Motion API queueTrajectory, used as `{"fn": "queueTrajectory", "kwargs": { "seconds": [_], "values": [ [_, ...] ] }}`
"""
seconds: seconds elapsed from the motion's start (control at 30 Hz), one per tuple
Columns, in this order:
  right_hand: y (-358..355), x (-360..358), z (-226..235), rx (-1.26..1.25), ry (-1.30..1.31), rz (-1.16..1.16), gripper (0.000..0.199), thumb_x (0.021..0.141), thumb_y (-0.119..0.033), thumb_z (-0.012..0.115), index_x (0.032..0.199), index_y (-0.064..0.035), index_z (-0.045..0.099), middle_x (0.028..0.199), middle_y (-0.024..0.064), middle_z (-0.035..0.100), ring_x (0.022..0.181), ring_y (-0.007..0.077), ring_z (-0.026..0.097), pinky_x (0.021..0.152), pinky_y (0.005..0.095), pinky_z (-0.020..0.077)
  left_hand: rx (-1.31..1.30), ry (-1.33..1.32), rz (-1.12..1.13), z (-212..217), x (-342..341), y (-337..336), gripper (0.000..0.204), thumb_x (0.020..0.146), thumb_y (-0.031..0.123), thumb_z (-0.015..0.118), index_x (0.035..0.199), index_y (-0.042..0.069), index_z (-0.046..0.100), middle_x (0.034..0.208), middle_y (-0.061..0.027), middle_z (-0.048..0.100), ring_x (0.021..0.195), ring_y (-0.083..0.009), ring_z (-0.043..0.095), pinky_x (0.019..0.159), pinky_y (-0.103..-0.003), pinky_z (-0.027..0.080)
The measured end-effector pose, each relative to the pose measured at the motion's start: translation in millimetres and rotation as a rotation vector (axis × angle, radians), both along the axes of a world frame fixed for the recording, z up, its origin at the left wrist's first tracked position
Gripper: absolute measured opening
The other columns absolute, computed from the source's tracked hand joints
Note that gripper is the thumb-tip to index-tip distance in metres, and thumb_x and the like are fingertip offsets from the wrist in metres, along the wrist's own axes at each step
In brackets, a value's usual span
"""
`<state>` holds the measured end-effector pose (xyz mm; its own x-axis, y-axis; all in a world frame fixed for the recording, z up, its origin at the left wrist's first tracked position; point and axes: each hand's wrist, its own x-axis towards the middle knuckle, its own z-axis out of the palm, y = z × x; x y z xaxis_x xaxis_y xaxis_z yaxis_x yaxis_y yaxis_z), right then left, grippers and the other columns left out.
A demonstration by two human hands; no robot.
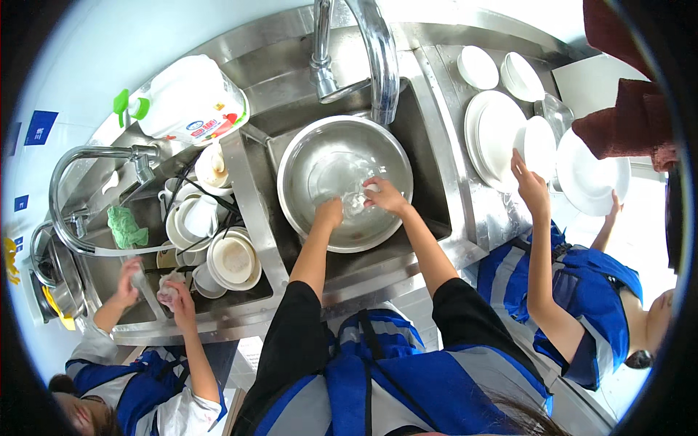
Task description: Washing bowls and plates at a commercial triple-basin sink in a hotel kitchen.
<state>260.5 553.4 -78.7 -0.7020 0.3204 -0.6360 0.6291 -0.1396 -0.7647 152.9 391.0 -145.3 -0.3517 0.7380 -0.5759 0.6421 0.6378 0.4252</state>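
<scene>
The person's black sleeves [291, 341] lay nearest, with bare forearms reaching out over the near edge of the bench [349, 280]. At near left, a co-worker in a blue vest had a pinkish-white wad [171, 291] in one hand, above a sink. At near right, another co-worker held a white plate [592, 174] tilted, one hand at its near edge and the other raised beside a stack of plates [480, 138].

Both of the person's own hands were inside a round metal basin [299, 156], set in the middle sink [429, 207]. The left hand [331, 211] was low at the near side, its fingers bent down and mostly out of sight, so whether they had hold of anything could not be told. The right hand [385, 198] was a little farther and to the right, its fingers curled and nearly closed on a small white piece [372, 187]. Between the hands, the water [354, 203] looked bright and stirred.

To the left, bowls [234, 258] and cups filled a sink, with a green cloth [127, 227] farther left. Beyond, a tap [376, 62] stood over the basin's far edge, a white jug [190, 98] at far left and small bowls [478, 67] at far right.
</scene>
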Motion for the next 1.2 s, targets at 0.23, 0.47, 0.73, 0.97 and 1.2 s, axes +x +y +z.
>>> {"fn": "queueTrajectory", "kwargs": {
  "seconds": [0.23,0.47,0.73,0.97,1.2],
  "values": [
    [-10,1,51,0.031,0.210,-0.241,0.040,0.075,-0.022,0.073,0.095,0.0078,0.055,0.071,0.0103,0.061,0.057,0.0143,0.062,0.051,0.0249,0.0489,0.215,-0.233,0.574,53,7,-5,0.029,0.088,0.022,0.043,0.108,0.000,0.043,0.093,-0.0259,0.060,0.090,-0.0392,0.058,0.078,-0.046,0.044],
    [-47,-24,58,0.192,0.168,-0.473,0.041,0.081,-0.038,0.065,0.067,0.0003,0.057,0.050,0.0011,0.050,0.038,0.0073,0.045,0.036,0.0236,0.0323,0.666,-0.295,0.549,83,17,-21,0.038,0.088,0.035,0.051,0.102,0.000,0.047,0.093,-0.0215,0.059,0.085,-0.0324,0.058,0.075,-0.038,0.043],
    [-70,-38,46,0.105,0.170,-0.479,0.031,0.088,-0.032,0.055,0.089,-0.0004,0.053,0.063,0.0032,0.054,0.047,0.0069,0.047,0.039,0.0233,0.0363,0.667,-0.512,0.599,105,17,-30,0.033,0.088,0.031,0.054,0.099,0.001,0.050,0.080,-0.0134,0.061,0.072,-0.0189,0.059,0.063,-0.030,0.045],
    [-69,-38,41,0.452,0.110,-0.237,0.034,0.091,-0.020,0.050,0.117,-0.0054,0.034,0.082,0.0088,0.058,0.070,0.0146,0.057,0.060,0.0269,0.0471,0.555,-1.092,0.791,122,15,-32,0.021,0.093,0.028,0.047,0.094,0.007,0.043,0.062,0.0020,0.039,0.050,-0.0053,0.036,0.042,-0.020,0.027],
    [-72,-46,57,-0.501,0.460,-0.469,0.023,0.087,-0.009,0.050,0.109,-0.0004,0.047,0.091,0.0114,0.060,0.081,0.0212,0.061,0.069,0.0309,0.0514,0.555,-1.415,0.894,146,16,-36,0.022,0.094,0.032,0.045,0.098,0.010,0.045,0.063,0.0051,0.033,0.048,-0.0031,0.027,0.039,-0.018,0.022]
  ]
}}
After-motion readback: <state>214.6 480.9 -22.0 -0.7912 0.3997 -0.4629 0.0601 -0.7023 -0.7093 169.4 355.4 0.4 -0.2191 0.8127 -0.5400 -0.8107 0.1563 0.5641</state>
